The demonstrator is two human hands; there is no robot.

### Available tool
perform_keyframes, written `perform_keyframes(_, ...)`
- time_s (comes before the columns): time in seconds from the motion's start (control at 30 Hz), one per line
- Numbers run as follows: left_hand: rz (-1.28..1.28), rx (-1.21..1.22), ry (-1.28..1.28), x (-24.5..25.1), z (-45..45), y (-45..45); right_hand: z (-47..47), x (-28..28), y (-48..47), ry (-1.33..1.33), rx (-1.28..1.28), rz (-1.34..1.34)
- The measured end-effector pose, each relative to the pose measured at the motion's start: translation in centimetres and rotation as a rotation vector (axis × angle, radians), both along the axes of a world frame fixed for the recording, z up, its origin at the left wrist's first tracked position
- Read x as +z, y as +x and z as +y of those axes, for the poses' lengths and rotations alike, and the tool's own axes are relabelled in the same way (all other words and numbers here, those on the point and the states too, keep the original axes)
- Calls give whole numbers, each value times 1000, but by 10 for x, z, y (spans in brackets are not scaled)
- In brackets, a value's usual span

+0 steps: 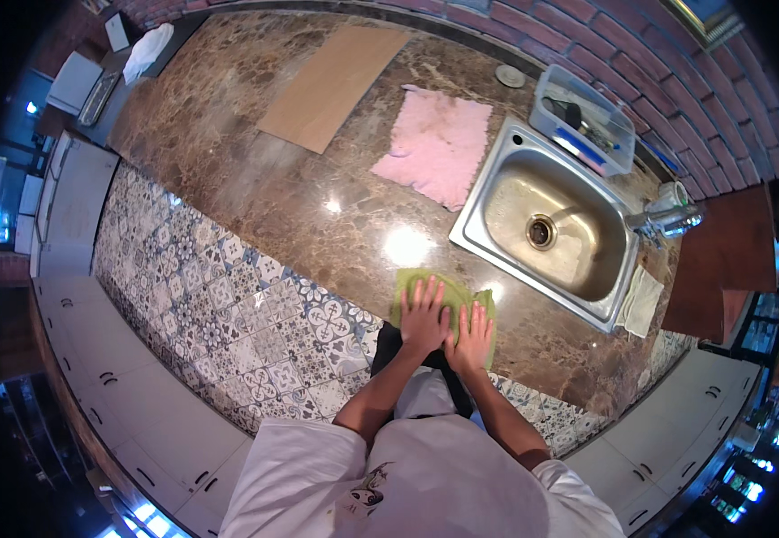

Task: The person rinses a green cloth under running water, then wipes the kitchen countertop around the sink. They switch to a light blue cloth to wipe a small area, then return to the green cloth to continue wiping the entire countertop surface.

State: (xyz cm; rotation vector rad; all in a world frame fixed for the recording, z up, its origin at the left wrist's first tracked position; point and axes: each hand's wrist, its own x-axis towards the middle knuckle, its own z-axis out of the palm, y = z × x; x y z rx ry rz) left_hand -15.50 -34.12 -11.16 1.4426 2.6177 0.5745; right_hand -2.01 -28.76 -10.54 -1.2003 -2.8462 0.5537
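Observation:
My left hand (424,321) lies palm down on a green cloth (460,296) at the front edge of the brown marbled countertop (295,235). Beside it, my right hand (471,339) also rests flat on that cloth, fingers stretched forward. Neither hand grips the fabric, and the thumbs are close together. Part of the cloth is hidden beneath both palms. Farther back, a pink cloth (440,144) with brownish stains is spread on the counter. To the right is a stainless steel sink (557,222) with some water around its drain.
A brown board (336,87) lies at the back left. Behind the sink stand a clear plastic bin (584,121) with assorted items and a small round lid (510,76). A faucet (665,220) and a folded pale cloth (642,302) are at the sink's right. Brick wall (604,40) borders the counter.

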Motion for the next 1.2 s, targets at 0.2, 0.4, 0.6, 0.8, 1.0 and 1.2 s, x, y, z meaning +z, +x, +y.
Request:
perform_keyframes(0.2,-76,94,-100,4,-15,8,23,6,4,20,78,180)
perform_keyframes(0.4,46,115,-134,13,-6,-9,33,18,-22,61,-5,291)
perform_keyframes(0.6,12,108,197,32,23,-111,73,12,-79,107,-102,368)
perform_keyframes(0.8,40,-79,134,42,92,-250,123,4,-167,146,-146,460)
perform_keyframes(1.0,130,-364,-112,24,128,-325,156,-6,-218,239,-197,273)
perform_keyframes(1.2,129,-481,167,-1,72,-352,125,-8,-210,354,-189,285)
